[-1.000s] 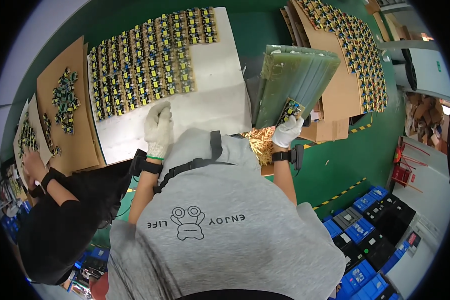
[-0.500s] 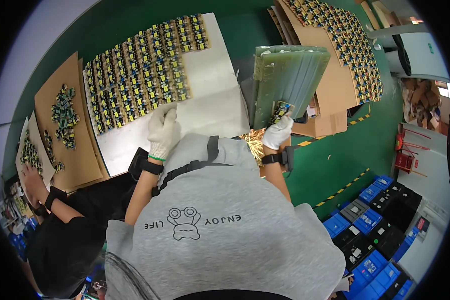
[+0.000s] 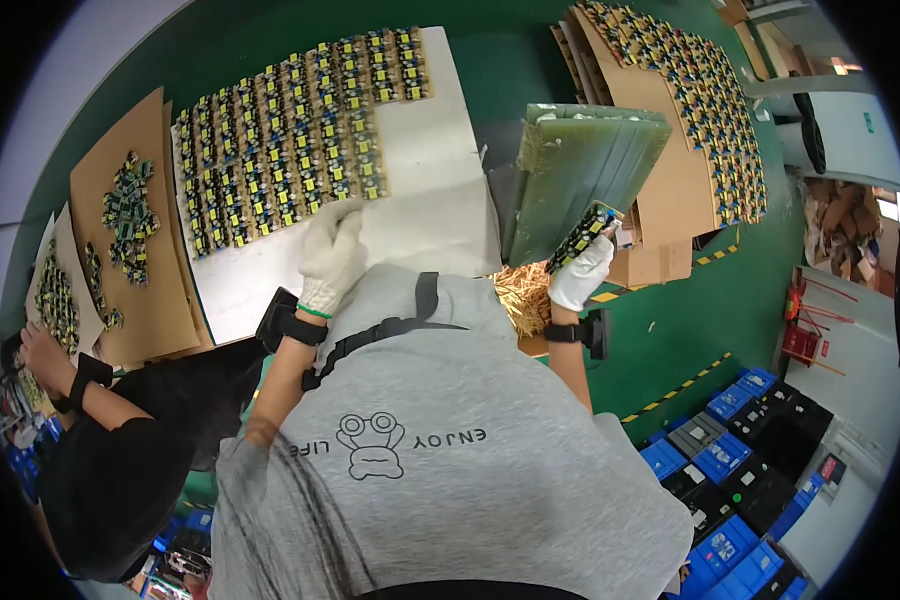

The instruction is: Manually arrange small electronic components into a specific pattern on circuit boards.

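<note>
My right hand [image 3: 582, 277], in a white glove, grips a strip of circuit boards [image 3: 582, 238] with yellow-topped parts. The strip is held tilted beside an upright green slab-like stack [image 3: 595, 165]. My left hand [image 3: 332, 250], in a cream glove with a green cuff edge, is closed, its fingers curled under. Whatever those fingers hold, if anything, is hidden. It hovers over or rests on the front of a white sheet [image 3: 430, 150], just below rows of similar circuit boards [image 3: 280, 150]; contact cannot be made out.
Cardboard sheets [image 3: 130, 330] at left carry loose boards [image 3: 130, 215]. Another person's hand [image 3: 48, 358] is by more boards there. Far right, a cardboard stack [image 3: 660, 190] bears many boards [image 3: 715, 120]. Golden shredded material [image 3: 522, 300] sits below the green stack. Blue and black crates [image 3: 720, 455] stand lower right.
My right hand has moved right and slightly down with the circuit board strip, away from the green stack's face. My left hand stays near the same spot, fingers more curled.
</note>
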{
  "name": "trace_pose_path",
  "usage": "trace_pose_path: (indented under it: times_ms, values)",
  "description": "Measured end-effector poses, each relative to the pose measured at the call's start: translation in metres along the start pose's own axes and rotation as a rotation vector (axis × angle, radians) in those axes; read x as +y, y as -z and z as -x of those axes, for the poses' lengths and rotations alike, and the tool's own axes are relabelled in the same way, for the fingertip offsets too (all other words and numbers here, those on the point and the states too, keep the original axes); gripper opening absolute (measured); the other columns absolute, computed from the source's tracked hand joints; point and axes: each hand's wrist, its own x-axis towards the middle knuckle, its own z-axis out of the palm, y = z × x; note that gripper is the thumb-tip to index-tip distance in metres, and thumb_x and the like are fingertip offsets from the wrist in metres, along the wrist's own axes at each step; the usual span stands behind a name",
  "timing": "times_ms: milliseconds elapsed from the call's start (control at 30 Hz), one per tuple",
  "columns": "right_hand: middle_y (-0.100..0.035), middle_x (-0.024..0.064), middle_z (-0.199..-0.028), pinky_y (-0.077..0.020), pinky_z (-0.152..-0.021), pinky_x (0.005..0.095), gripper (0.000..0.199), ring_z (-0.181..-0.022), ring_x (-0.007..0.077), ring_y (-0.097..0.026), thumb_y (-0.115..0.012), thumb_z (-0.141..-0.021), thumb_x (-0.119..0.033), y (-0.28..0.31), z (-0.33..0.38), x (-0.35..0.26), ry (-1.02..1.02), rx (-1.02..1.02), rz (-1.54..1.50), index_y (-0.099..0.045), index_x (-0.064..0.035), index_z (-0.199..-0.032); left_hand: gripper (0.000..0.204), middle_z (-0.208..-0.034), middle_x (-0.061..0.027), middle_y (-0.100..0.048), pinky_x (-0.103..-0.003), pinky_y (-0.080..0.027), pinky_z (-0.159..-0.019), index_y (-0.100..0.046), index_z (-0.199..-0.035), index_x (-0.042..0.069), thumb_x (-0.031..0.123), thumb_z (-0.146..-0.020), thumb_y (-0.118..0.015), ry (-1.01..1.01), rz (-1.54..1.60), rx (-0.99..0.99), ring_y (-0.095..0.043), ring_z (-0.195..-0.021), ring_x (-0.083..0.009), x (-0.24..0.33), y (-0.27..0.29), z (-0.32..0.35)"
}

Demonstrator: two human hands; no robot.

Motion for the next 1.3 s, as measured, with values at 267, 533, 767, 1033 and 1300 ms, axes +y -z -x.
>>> trace_pose_path:
  times_ms: [267, 533, 767, 1033, 1300]
  values:
    - [-0.056, 0.0134, -0.076, -0.0450, -0.064, 0.0397, 0.023, -0.069, 0.0345, -0.055, -0.061, -0.079, -0.023, -0.021, -0.001, -0.106, 0.551, -0.842, 0.189, -0.057, -0.0021, -0.087, 0.033, -0.087, -0.0053, -0.060, -0.021, -0.045, -0.061, -0.055, -0.112, 0.001, 0.020, -0.086, -0.058, -0.477, -0.065, -0.618, -0.055, -0.070, -0.0089, 0.139, -0.034, -0.004]
    - [-0.052, 0.0093, -0.105, -0.0419, -0.085, 0.0291, 0.032, -0.093, 0.0173, -0.052, -0.042, -0.096, -0.024, -0.029, 0.049, -0.109, -0.256, -0.281, -0.132, -0.047, 0.0008, -0.115, 0.034, -0.082, -0.0070, -0.060, -0.023, -0.047, -0.059, -0.055, -0.109, -0.001, 0.025, -0.087, -0.056, -0.005, 0.312, -0.393, -0.059, -0.065, -0.0109, 0.119, -0.039, 0.008]
    - [-0.055, 0.0069, -0.102, -0.0473, -0.077, 0.0303, 0.036, -0.089, 0.0146, -0.055, -0.052, -0.092, -0.027, -0.018, 0.013, -0.107, -0.304, 0.000, -0.442, -0.046, 0.0022, -0.113, 0.077, -0.116, -0.0204, -0.051, -0.037, -0.046, -0.085, -0.038, -0.130, 0.002, 0.040, -0.071, -0.071, -0.170, -0.179, -0.555, -0.055, -0.102, -0.0288, 0.129, -0.044, 0.015]
    - [-0.061, 0.0152, -0.073, -0.0452, -0.064, 0.0374, 0.032, -0.067, 0.0310, -0.058, -0.078, -0.069, -0.018, -0.005, -0.001, -0.024, 0.090, -0.111, 0.134, -0.059, 0.0036, -0.082, 0.043, -0.112, -0.0150, -0.056, -0.031, -0.044, -0.086, -0.047, -0.122, -0.003, 0.019, -0.086, -0.056, -0.073, 0.016, -0.511, -0.055, -0.097, -0.0196, 0.094, -0.034, 0.009]
    - [-0.057, 0.0118, -0.079, -0.0446, -0.070, 0.0321, 0.025, -0.072, 0.0215, -0.053, -0.061, -0.084, -0.019, -0.018, -0.002, -0.020, 0.152, -0.080, 0.096, -0.053, 0.0035, -0.089, 0.038, -0.112, -0.0124, -0.057, -0.031, -0.043, -0.087, -0.052, -0.118, -0.001, 0.022, -0.089, -0.053, -0.158, -0.110, -0.428, -0.055, -0.100, -0.0195, 0.071, -0.023, 0.016]
